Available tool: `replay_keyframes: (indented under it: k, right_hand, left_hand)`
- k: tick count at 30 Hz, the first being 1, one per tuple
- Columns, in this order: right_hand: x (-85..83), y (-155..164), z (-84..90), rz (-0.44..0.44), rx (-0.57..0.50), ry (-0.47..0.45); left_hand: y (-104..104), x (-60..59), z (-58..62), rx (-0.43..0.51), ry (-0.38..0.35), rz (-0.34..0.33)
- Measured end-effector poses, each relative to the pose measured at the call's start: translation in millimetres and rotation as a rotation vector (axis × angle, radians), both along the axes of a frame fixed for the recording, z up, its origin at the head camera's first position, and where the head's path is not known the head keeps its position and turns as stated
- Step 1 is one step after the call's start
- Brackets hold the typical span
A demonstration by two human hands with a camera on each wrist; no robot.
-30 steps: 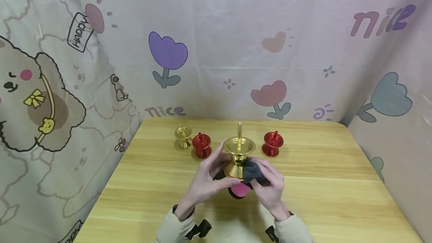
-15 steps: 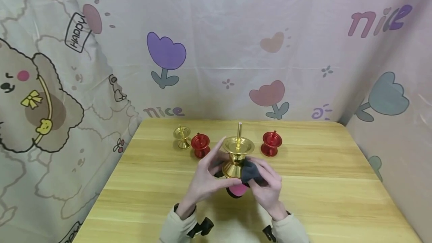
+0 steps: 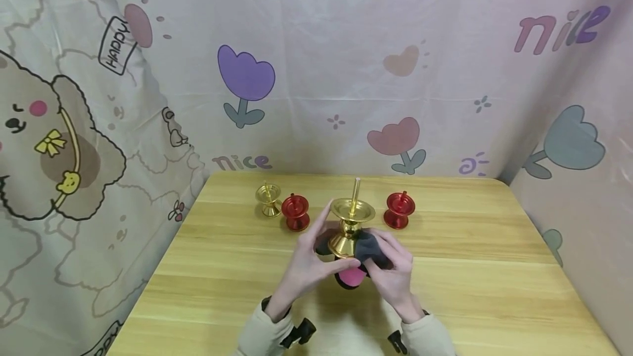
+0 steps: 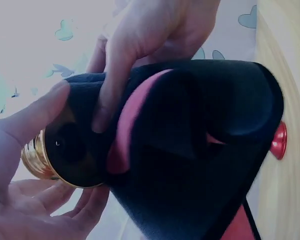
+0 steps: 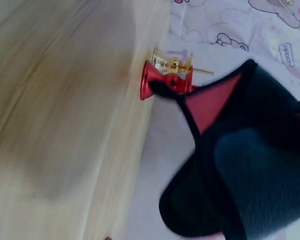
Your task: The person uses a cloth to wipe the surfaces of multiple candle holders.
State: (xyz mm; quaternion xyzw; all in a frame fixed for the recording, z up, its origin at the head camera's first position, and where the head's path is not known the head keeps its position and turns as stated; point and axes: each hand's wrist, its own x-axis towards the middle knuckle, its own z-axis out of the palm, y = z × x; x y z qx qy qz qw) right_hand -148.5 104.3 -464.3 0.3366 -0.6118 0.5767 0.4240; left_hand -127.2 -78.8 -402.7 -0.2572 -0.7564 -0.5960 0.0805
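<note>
Big gold candle holder is up off the desk, approx. upright, btwn both hands. L hand grips its base, thumb near the rim; R hand pinches a dark, pink-lined cloth against the base. Looks like wiping, mid-job: cloth's on the base, holder not set down yet. Small gold holder + L red holder + R red holder stand further back, nobody touching; can't tell if they're done or TBD.
</note>
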Motion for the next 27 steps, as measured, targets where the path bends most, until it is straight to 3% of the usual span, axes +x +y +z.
replay_keyframes:
  k: [2,7,10,14,24,27]
  right_hand:
    - [0.7,4,-1.2,0.084,0.022,-0.04]
    - [1.9,18,-3.8,0.469,0.027,-0.207]
    - [1.9,23,-5.1,0.582,0.025,-0.264]
    - [2.4,22,-6.6,0.545,0.01,-0.316]
    - [5.6,23,-8.1,0.26,-0.081,-0.461]
    - [5.4,27,-8.7,0.219,-0.139,-0.499]
  left_hand:
    - [-1,-0.1,-0.9,0.012,-0.015,0.005]
    - [-4,-1.5,-5.3,0.026,-0.06,-0.022]
    - [-5,-2.8,-8.2,0.033,-0.08,-0.023]
    - [-3,-5.0,-11.4,0.037,-0.098,-0.016]
    - [2,-10.0,-20.4,0.006,-0.14,-0.033]
    - [3,-14.9,-23.5,-0.002,-0.177,-0.014]
